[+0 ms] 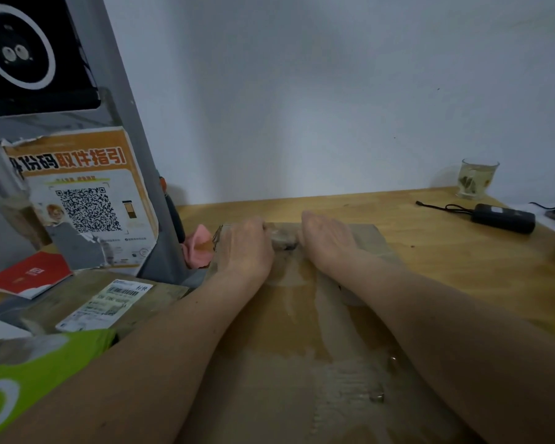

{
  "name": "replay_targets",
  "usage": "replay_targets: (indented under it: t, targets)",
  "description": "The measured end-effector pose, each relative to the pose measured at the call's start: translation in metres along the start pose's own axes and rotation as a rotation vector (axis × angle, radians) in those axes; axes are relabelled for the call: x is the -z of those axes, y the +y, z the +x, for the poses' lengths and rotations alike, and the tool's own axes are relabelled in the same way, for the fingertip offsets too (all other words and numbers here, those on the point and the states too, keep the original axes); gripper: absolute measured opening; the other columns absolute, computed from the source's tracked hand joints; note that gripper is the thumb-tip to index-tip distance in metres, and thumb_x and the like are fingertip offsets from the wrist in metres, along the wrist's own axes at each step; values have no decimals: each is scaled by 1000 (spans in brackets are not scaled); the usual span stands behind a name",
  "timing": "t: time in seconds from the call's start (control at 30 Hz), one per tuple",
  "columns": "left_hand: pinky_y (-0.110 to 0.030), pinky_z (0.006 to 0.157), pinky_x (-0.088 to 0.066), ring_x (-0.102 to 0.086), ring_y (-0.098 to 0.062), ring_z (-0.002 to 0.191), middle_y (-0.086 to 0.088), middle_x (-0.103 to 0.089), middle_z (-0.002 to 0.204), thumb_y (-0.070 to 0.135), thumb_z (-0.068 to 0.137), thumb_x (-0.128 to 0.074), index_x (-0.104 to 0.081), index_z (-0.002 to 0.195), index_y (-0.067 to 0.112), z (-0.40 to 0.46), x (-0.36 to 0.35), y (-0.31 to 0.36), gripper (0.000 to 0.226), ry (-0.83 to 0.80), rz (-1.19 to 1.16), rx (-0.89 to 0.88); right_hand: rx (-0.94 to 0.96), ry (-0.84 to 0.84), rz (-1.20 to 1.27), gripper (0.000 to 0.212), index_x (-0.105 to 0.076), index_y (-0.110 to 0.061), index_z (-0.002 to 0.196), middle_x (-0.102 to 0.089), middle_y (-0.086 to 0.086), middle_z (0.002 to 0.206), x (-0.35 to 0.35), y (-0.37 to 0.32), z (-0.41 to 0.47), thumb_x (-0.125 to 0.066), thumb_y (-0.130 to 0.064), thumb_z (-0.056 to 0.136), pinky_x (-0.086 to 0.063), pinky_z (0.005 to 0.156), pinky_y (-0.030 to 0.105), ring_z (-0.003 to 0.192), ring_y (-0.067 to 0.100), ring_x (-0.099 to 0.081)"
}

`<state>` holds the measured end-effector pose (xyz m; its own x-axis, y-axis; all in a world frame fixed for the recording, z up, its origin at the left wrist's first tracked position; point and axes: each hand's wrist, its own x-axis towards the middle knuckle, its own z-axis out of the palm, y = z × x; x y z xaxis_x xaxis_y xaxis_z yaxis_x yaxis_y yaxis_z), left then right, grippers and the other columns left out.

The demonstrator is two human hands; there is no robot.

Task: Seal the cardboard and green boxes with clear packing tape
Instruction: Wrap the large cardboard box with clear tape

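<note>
- I have both hands at the far end of the cardboard box (289,331), which lies lengthwise on the desk (446,251) straight ahead of me, its near end close under my chin.
- My left hand (242,248) sits palm down on the far-left part of the top, its fingers curling over the far edge so that they grip the box there.
- My right hand (329,240) lies flat and straight-fingered on the far-right part of the top, pressing down and holding nothing.
- Between the two hands a shiny crumpled patch shows at the far edge; I take it for the clear packing tape (284,240) folding over the end, though it is too blurred to be sure.
- To do this well, I judge I should press from the centre seam outward and then down over the edge, so the tape lies without bubbles or creases and bites onto the end wall.
- The box top is already worn and glossy in strips, so I would rub firmly where the surface is torn, since tape may hold poorly there.
- The green box (29,373) waits at my near left, beside a labelled parcel (109,302); it is not yet in hand.
- I cannot see a tape roll in view.
- A pink thing (199,248) lies just beside the box's far-left corner, close to my left hand, and could snag loose tape.
- A glass of tea (477,179) and a black device with a cord (503,217) stand well apart at the far right.
</note>
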<state>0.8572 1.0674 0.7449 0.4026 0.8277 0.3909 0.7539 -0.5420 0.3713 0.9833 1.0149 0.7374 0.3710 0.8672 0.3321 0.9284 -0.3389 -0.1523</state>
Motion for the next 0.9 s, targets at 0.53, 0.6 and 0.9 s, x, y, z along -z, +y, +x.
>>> replay_targets:
  t: [0.53, 0.6, 0.9]
  targets:
    - [-30, 70, -54, -65, -17, 82, 1, -71, 90, 19, 94, -62, -75, 80, 19, 7, 6, 0, 19, -43, -173, 146, 4, -6, 59, 15, -49, -11, 101, -61, 16, 109, 1, 1, -1, -40, -23, 101, -34, 71, 36, 102, 37, -56]
    - [-29, 64, -49, -64, -18, 80, -1, -71, 89, 22, 96, -60, -73, 80, 20, 6, 3, 2, 20, -37, -83, 134, 18, -10, 38, 15, -50, -9, 105, -61, 18, 112, 0, 1, -1, -41, -20, 101, -33, 72, 36, 105, 37, -56]
    - [-34, 76, -35, -51, -29, 110, -10, -44, 125, 44, 92, -62, -50, 124, 17, 2, 5, -2, 44, -142, 124, 139, 48, -17, -30, 13, -48, -8, 108, -62, 17, 112, -2, 0, -3, -37, -10, 101, -32, 69, 34, 103, 35, -58]
